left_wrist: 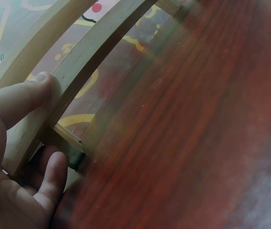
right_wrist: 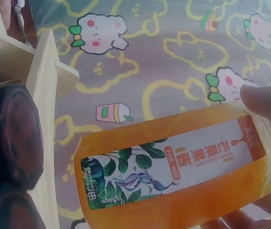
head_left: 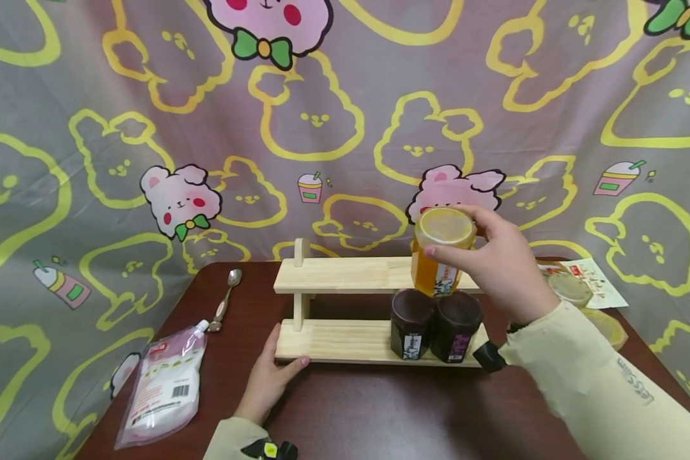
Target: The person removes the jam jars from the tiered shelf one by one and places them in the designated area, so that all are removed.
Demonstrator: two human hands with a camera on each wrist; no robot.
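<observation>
A jar of orange mango jam [head_left: 427, 268] is held by my right hand [head_left: 506, 259], thumb and fingers around its top by the pale lid. It hangs tilted above the wooden two-tier shelf [head_left: 345, 276], overlapping the upper board's right part in the head view. Its white label [right_wrist: 192, 164] fills much of the right wrist view. Two dark jars [head_left: 412, 326] stand side by side on the lower board's right part. At that board's left end, my left hand [head_left: 271, 377] grips the wood, thumb [left_wrist: 27, 98] on the board and fingers curled beneath.
To the left lie a spouted pouch [head_left: 167, 383] and a spoon [head_left: 227, 300]. Behind my right forearm at the right are a paper packet [head_left: 600, 281] and jars with pale lids [head_left: 572, 289]. A patterned curtain [head_left: 345, 128] hangs behind the dark red table [head_left: 374, 409].
</observation>
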